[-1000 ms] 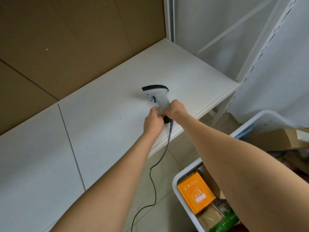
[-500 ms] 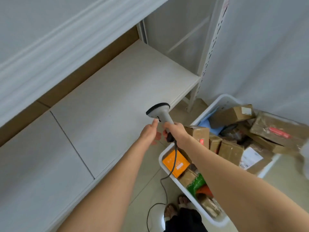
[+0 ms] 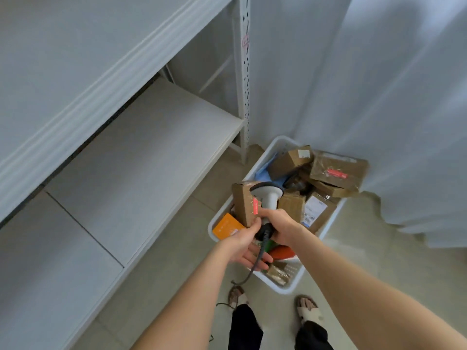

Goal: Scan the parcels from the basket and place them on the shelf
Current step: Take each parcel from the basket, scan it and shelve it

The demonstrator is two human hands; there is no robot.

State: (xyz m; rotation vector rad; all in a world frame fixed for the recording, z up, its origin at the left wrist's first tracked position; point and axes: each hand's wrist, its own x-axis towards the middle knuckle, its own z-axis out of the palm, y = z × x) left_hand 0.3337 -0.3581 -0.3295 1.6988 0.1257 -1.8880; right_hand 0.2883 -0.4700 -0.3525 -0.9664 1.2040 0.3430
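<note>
- Standing over a white basket [image 3: 288,290] on the floor, a person reaches both bare arms forward and down.
- The right hand [image 3: 280,226] is wrapped firmly round the handle of a grey handheld scanner [image 3: 269,198]. The scanner's head points away and its dark cable [image 3: 255,266] hangs toward the floor.
- The left hand [image 3: 243,246] lies palm up just under the scanner, fingers loosely extended and clasping nothing. Its thumb reaches toward the bottom corner of an upright brown parcel [image 3: 243,203]; whether it touches cannot be told.
- A red scan light [image 3: 255,207] falls on that parcel's near face, so a scan looks to be under way.
- The parcel stands at the basket's left side among many other cardboard parcels, with an orange box [image 3: 226,227] just beside it.
- The white shelf [image 3: 151,152] to the left shows no parcels on the boards in view. Judged from this, the task is near its start, with almost the whole basket left to scan and shelve.
</note>
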